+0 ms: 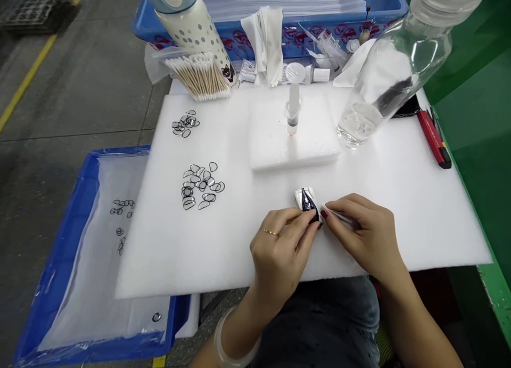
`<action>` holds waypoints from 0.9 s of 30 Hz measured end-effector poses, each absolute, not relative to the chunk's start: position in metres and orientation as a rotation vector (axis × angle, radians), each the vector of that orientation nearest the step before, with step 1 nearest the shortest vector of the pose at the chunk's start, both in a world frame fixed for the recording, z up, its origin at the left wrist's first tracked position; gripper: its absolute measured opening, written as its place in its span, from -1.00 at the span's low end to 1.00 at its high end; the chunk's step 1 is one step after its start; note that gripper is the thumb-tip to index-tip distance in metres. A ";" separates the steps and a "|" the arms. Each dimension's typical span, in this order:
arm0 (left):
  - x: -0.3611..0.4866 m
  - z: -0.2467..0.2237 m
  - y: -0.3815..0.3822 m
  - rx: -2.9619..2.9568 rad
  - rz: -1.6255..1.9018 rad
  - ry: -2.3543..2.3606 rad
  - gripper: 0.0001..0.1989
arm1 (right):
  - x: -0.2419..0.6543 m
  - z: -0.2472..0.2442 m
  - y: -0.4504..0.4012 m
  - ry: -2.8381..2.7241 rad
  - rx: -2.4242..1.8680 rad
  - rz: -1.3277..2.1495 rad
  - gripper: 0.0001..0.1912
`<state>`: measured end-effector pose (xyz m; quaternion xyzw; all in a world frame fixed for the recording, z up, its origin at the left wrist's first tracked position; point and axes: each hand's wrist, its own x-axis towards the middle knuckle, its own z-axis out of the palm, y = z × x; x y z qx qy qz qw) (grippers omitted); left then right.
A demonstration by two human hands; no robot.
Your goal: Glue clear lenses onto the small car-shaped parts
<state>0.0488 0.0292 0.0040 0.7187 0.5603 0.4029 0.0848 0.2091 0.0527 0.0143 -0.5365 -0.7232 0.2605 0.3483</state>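
Observation:
Near the front of the white foam sheet [235, 251], my left hand [279, 245] pinches a small dark glossy piece [308, 202] with pale lines along it. Under that piece lies a small white pad [299, 198]. Fingertips cover the lower end of the dark piece. Just to its right, my right hand [365, 232] is closed on a slim white stick [337, 214], whose tip points at the piece. The fingers hide part of the stick, and I cannot tell its exact kind.
Several black-edged loops [199, 184] lie left on the foam. Behind are a foam block [271, 144] with a syringe [293, 110], cotton swabs [199, 75], a clear bottle [379, 86], a dotted bottle [195, 27] and a red cutter [433, 139]. A blue tray [51, 283] sits lower left.

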 end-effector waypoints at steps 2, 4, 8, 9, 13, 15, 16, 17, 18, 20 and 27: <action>0.048 0.004 0.030 2.136 1.184 1.686 -0.86 | 0.209 0.014 0.053 -1.893 -1.393 0.668 -0.92; 0.047 0.004 0.031 2.087 1.185 1.706 -0.84 | 0.209 0.013 0.053 -1.902 -1.407 0.659 -0.92; 0.044 0.004 0.033 1.920 1.152 1.701 -0.74 | 0.208 0.012 0.053 -1.903 -1.427 0.664 -0.94; 0.043 0.004 0.033 1.896 1.139 1.698 -0.73 | 0.208 0.012 0.053 -1.904 -1.430 0.661 -0.94; 0.042 0.003 0.032 1.897 1.129 1.707 -0.74 | 0.207 0.012 0.052 -1.916 -1.447 0.631 -0.94; 0.043 0.002 0.032 1.894 1.126 1.713 -0.74 | 0.206 0.011 0.053 -1.921 -1.454 0.612 -0.95; 0.043 0.002 0.032 1.890 1.122 1.716 -0.74 | 0.206 0.011 0.053 -1.922 -1.456 0.602 -0.94; 0.043 0.002 0.033 1.887 1.120 1.718 -0.75 | 0.206 0.011 0.053 -1.924 -1.457 0.594 -0.94; 0.044 0.002 0.033 1.886 1.118 1.719 -0.75 | 0.205 0.011 0.053 -1.926 -1.456 0.588 -0.94; 0.044 0.002 0.033 1.894 1.119 1.720 -0.75 | 0.204 0.011 0.054 -1.928 -1.455 0.581 -0.95; 0.040 0.002 0.034 1.889 1.054 1.676 -0.68 | 0.203 0.011 0.053 -1.902 -1.469 0.592 -0.94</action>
